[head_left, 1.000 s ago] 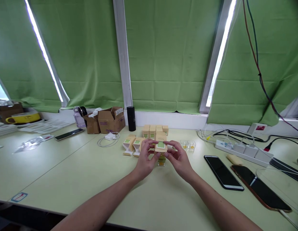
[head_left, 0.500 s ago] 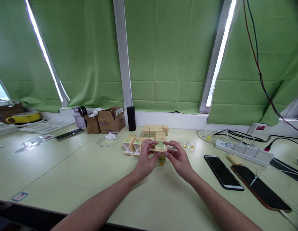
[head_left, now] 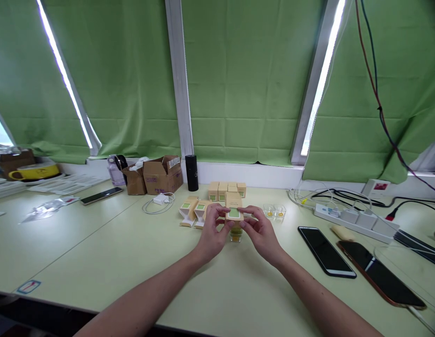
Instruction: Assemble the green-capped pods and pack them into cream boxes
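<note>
Between my two hands is a small tan cardboard box with a green-and-white label. My left hand pinches its left side, and my right hand pinches the right. Directly below the box a small clear glass jar with yellow inside stands on the table, its upper part covered by the box. Left of my hands, two tan boxes with angled cut-outs stand side by side. Behind are several closed tan boxes in a group. Two clear jars with yellow centres sit beyond my right hand.
On the right lie a phone, a second phone and a white power strip with cables. A white charger, cardboard cartons and a black cylinder are at the back left. Another phone lies farther left.
The box between my hands has tilted slightly, its top edge now a little farther left. Both hands stay nearly in place, and the things on the table have not moved.
</note>
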Motion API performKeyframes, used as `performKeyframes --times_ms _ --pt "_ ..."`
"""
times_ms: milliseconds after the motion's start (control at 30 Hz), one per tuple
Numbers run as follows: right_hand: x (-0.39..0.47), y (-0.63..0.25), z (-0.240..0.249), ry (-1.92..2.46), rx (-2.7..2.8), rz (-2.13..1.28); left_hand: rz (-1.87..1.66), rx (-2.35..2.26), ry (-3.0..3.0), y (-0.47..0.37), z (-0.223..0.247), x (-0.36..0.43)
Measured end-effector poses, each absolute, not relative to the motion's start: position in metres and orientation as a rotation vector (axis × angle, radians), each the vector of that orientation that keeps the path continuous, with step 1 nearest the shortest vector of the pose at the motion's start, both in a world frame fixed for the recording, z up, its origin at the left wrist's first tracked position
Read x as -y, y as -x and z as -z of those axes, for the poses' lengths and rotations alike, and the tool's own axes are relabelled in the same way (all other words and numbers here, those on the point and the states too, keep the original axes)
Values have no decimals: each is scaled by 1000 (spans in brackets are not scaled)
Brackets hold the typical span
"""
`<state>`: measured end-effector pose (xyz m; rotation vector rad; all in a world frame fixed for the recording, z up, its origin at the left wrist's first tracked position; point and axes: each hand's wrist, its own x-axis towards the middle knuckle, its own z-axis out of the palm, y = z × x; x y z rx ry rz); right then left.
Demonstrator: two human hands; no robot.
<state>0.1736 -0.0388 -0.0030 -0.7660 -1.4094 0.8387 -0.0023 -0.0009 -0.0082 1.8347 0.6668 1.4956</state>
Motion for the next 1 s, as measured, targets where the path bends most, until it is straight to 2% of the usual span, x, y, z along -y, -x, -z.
performKeyframes --times_ms 400,600,733,1000 --pt "38 -173 6 781 1450 -787 -1543 -739 -1959 3 2 7" --pt "46 -173 5 851 1626 -594 -1589 -762 -2092 5 0 7" --pt "55 -172 4 870 1779 -455 -1637 -842 -2044 6 1 7" --pt "63 -166 1 787 1907 -409 -1560 -984 -1768 8 2 -3"
